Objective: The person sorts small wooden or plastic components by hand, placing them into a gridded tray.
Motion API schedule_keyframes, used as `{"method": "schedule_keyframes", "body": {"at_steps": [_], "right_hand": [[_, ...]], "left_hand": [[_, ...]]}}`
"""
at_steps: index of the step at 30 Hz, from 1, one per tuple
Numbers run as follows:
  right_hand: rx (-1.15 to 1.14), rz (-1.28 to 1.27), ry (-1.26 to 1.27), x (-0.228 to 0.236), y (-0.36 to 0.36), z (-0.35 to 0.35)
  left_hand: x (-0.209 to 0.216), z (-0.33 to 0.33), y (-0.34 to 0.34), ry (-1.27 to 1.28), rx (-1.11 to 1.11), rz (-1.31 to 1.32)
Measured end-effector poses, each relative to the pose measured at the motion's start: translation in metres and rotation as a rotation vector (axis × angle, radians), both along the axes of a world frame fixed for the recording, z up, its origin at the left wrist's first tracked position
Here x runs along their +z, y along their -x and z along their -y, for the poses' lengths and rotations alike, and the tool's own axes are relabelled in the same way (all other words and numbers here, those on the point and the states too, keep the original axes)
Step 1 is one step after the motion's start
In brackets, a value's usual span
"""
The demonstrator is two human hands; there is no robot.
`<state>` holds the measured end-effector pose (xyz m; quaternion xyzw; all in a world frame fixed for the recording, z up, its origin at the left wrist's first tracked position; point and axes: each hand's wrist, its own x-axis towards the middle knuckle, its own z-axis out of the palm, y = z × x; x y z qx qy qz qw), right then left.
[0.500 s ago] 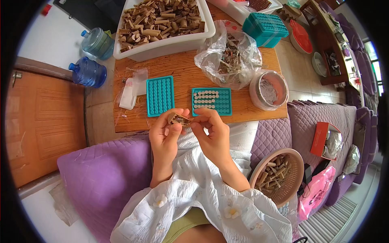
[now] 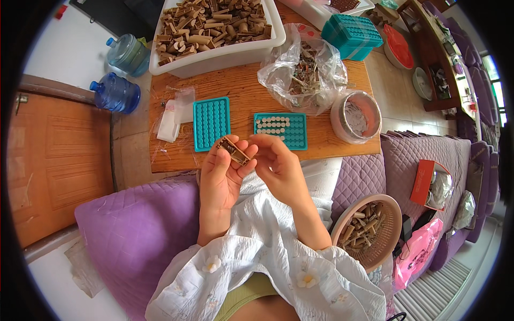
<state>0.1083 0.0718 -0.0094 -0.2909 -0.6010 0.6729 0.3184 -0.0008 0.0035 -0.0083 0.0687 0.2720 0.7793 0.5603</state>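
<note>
My left hand [image 2: 218,174] is closed around a small brown half-round plastic casing [image 2: 233,151], its hollow side facing up. Inside the casing are narrow ribs and what look like thin metal bits, too small to tell apart. Close by on the right, my right hand [image 2: 279,167] has its fingers bent toward the casing's end; whatever its fingertips pinch is hidden. Beyond the hands lie two teal trays on the wooden table: one with rows of round hollows [image 2: 211,124], the other [image 2: 296,134] partly filled with white discs [image 2: 272,124].
A white tub [image 2: 225,58] heaped with brown casings stands at the back. Near it are a clear plastic bag of small parts [image 2: 308,69], stacked teal trays [image 2: 350,36] and a round tub of white pieces [image 2: 355,119]. At my right sits a basket of casings [image 2: 396,227].
The casing has turned so that its hollow inside faces up more fully. My left hand has rolled palm-up, and my right fingertips have drawn slightly away from it.
</note>
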Motion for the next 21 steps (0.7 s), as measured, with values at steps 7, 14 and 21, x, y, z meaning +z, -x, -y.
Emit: {"method": "schedule_keyframes", "body": {"at_steps": [7, 14, 21], "right_hand": [[-0.057, -0.209, 0.081, 0.006, 0.002, 0.002], [-0.134, 0.029, -0.039, -0.004, 0.005, 0.003], [0.204, 0.163, -0.098, -0.015, -0.023, -0.033]], "left_hand": [[-0.001, -0.003, -0.011, 0.034, 0.076, -0.365], [-0.009, -0.001, -0.029, 0.099, 0.125, -0.672], [-0.024, 0.012, -0.025, 0.133, -0.023, -0.597]]}}
